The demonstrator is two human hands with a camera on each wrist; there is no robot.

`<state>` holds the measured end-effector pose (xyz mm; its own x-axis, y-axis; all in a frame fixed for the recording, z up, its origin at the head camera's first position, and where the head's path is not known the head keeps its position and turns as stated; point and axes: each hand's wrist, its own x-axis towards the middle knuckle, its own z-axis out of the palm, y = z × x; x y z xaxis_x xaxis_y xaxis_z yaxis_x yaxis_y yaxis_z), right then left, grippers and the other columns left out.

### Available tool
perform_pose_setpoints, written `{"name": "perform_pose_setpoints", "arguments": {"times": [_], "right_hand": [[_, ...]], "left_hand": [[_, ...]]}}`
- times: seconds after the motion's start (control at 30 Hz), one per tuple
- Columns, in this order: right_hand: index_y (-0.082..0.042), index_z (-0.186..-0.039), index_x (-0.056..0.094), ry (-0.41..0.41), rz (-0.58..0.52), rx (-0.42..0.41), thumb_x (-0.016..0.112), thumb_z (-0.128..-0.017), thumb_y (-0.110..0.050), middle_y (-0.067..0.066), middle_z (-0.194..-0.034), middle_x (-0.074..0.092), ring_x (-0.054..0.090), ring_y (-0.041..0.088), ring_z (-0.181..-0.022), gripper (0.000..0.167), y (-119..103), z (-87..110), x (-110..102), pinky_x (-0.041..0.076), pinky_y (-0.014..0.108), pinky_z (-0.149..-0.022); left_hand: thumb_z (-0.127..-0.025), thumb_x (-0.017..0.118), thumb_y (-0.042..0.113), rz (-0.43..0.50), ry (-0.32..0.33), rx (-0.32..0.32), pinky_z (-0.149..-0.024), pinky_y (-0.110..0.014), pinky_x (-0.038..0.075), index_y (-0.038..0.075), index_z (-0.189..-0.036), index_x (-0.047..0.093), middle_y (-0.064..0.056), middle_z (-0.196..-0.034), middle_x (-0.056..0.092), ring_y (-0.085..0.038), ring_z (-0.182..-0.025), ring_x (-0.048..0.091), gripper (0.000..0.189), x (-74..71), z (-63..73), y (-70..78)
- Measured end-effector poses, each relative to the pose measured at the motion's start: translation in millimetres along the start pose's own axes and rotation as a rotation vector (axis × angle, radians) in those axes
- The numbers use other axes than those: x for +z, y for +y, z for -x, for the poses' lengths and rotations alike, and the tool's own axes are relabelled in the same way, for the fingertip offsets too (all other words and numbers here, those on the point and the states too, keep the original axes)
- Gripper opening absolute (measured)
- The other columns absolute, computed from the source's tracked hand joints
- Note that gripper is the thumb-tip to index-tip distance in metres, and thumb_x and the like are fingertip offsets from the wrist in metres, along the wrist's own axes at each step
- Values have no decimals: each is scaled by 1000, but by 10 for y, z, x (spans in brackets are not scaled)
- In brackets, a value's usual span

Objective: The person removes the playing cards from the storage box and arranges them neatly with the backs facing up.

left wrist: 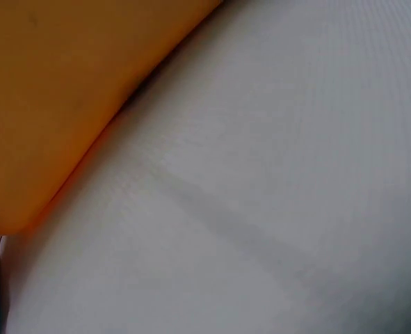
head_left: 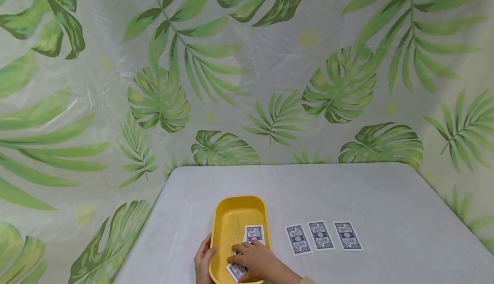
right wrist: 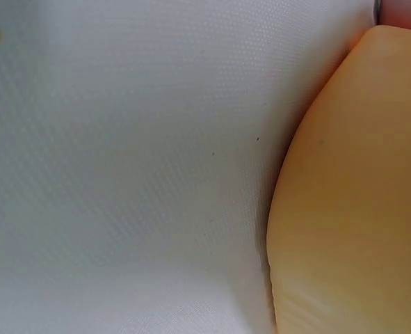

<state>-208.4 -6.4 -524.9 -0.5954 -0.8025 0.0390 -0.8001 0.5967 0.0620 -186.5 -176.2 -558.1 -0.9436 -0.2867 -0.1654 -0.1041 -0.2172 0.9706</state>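
A yellow tray point(head_left: 219, 237) with rounded corners stands on the table, its near end close to the bottom of the head view. My left hand point(head_left: 203, 260) grips its left wall, thumb at the rim. Inside the tray my right hand point(head_left: 257, 260) reaches over playing cards from the right, fingers spread across them and thumb beside a tilted card point(head_left: 236, 271). Whether it pinches that card I cannot tell. Another blue-backed card point(head_left: 254, 232) lies just beyond the fingers. The tray's outer wall fills part of the left wrist view point(left wrist: 59, 90) and the right wrist view point(right wrist: 351, 181).
Three blue-backed playing cards lie face down in a row right of the tray: a left card point(head_left: 298, 239), a middle card point(head_left: 321, 235) and a right card point(head_left: 348, 235). A white cloth covers the table point(head_left: 328, 194). Behind it hangs a leaf-patterned sheet point(head_left: 270, 69).
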Motion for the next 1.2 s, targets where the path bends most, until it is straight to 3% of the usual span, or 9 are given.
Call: {"name": "perform_pose_setpoints", "arguments": {"times": [0.17,0.33,0.57,0.73,0.83,1.07,1.2], "right_hand": [[-34,-106,58,53,42,-17,62,-69,-63,-13,-117,55,52,3,-105,48,-7,6,-2,43,24,-82],[-29,-93,56,103,64,7,68,-64,-59,-14,-100,54,52,1,-91,43,-9,4,17,41,19,-72],[-29,-100,60,104,60,48,67,-70,-51,-14,-103,56,53,2,-92,38,-12,-7,29,42,20,-73],[-26,-110,59,82,87,54,62,-64,-66,-13,-109,56,53,5,-97,61,-20,18,-18,42,22,-76],[-25,-115,57,68,106,72,65,-61,-66,-12,-112,56,52,6,-98,68,-23,24,-24,42,22,-77],[-26,-109,59,74,96,143,65,-65,-60,-12,-102,54,51,6,-91,55,-37,4,-3,43,22,-75],[-31,-111,59,64,69,143,65,-65,-60,-12,-102,54,50,7,-89,54,-29,1,-10,43,24,-73]], "left_hand": [[-89,45,10,12,0,15,-84,-17,46,-2,-138,32,-21,-143,33,2,-103,51,52,-10,-2,-5],[-90,45,11,-10,9,9,-84,-18,46,-2,-138,33,-21,-143,34,-1,-105,51,51,-17,-7,-8],[-90,44,9,2,8,10,-87,-20,45,-2,-138,33,-20,-143,34,-5,-109,51,51,-11,-2,1],[-89,44,9,-5,19,15,-86,-18,45,-2,-138,33,-21,-143,34,-5,-109,51,51,-1,2,-1],[-89,45,9,-3,24,12,-85,-17,45,-2,-137,34,-22,-142,34,-6,-109,51,51,5,2,-3],[-89,46,10,42,14,13,-87,-20,46,0,-137,35,-18,-142,36,-5,-107,53,51,8,0,-15],[-89,46,11,55,9,13,-87,-21,46,1,-137,35,-17,-142,37,-4,-106,53,51,7,-1,-14]]}}
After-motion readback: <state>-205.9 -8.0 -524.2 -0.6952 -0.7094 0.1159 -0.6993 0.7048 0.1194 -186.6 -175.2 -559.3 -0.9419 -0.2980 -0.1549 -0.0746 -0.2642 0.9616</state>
